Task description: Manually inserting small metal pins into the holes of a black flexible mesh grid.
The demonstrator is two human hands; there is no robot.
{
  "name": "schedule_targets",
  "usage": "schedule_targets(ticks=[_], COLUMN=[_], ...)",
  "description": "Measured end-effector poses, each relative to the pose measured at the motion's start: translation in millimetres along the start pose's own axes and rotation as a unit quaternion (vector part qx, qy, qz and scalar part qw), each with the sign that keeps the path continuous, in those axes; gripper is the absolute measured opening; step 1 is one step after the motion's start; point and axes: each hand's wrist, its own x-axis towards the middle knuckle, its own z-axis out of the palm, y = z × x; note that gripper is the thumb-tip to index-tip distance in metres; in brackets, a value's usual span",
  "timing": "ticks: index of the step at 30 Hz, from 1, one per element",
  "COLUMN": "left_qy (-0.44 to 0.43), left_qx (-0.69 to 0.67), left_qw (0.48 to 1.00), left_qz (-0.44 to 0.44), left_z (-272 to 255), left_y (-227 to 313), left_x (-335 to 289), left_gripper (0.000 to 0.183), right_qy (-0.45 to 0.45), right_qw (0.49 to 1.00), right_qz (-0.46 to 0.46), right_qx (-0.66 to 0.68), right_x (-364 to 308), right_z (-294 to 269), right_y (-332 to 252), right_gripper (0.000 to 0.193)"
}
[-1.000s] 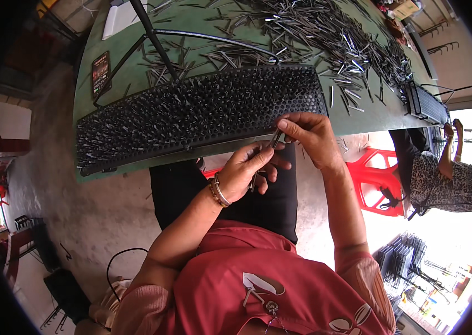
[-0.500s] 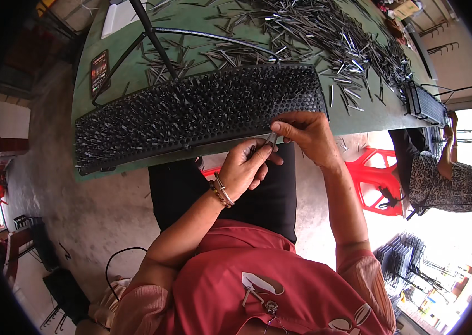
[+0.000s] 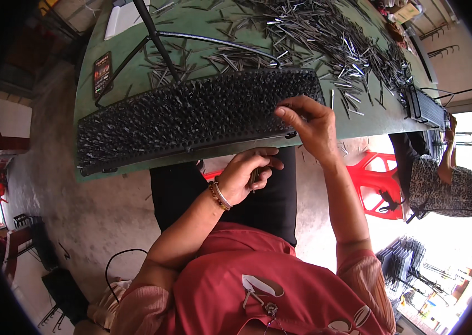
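A long black perforated rack (image 3: 191, 111) lies along the near edge of the green table, with many thin dark metal strips standing upright in its holes. Over its right end is my right hand (image 3: 314, 123), thumb and forefinger pinched together. Whatever sits in that pinch is too small or hidden to make out. Lower down, in front of the table edge and above my lap, my left hand (image 3: 244, 176) curls round a few small metal strips (image 3: 255, 177). Its fingers cover most of them.
Loose metal strips (image 3: 353, 61) are heaped behind the rack. A phone (image 3: 102, 73) lies at left, beside a black metal frame (image 3: 160, 47). To the right are another rack (image 3: 426, 106), a red plastic stool (image 3: 373, 178) and a co-worker in a patterned top (image 3: 448, 184).
My hands have parted. The right one has risen slightly over the rack's right end, while the left has dropped a little and closed further round its strips.
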Motion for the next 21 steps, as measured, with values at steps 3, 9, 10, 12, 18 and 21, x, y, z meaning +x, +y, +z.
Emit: schedule_targets(ticks=[3, 9, 10, 12, 18, 21], left_qy=[-0.048, -0.044, -0.037, -0.03, -0.042, -0.055], left_qx=[-0.071, -0.084, -0.076, -0.069, -0.091, -0.071], left_qw=[0.996, 0.995, 0.996, 0.996, 0.994, 0.995], left_qz=[-0.024, -0.032, -0.035, -0.038, -0.038, -0.037], left_z=[-6.3, -7.6, -7.5, -6.6, -4.8, -3.7], left_y=[-1.6, -1.3, -0.8, 0.2, 1.8, 3.5], left_x=[2.8, 3.6, 3.5, 3.0, 2.9, 1.8], left_gripper=[0.031, 0.036, 0.037, 0.037, 0.041, 0.043], right_qy=[-0.022, -0.046, -0.048, -0.053, -0.03, -0.034], right_qw=[0.995, 0.98, 0.977, 0.974, 0.967, 0.967], right_qz=[-0.077, -0.163, -0.176, -0.185, -0.203, -0.203], right_qx=[-0.06, -0.102, -0.109, -0.123, -0.153, -0.15], right_x=[8.2, 15.2, 15.7, 14.2, 4.3, 3.4], right_z=[5.0, 8.1, 8.4, 8.9, 12.6, 12.1], right_y=[3.8, 11.5, 11.3, 11.5, 16.2, 18.8], right_gripper=[0.014, 0.013, 0.013, 0.013, 0.019, 0.022])
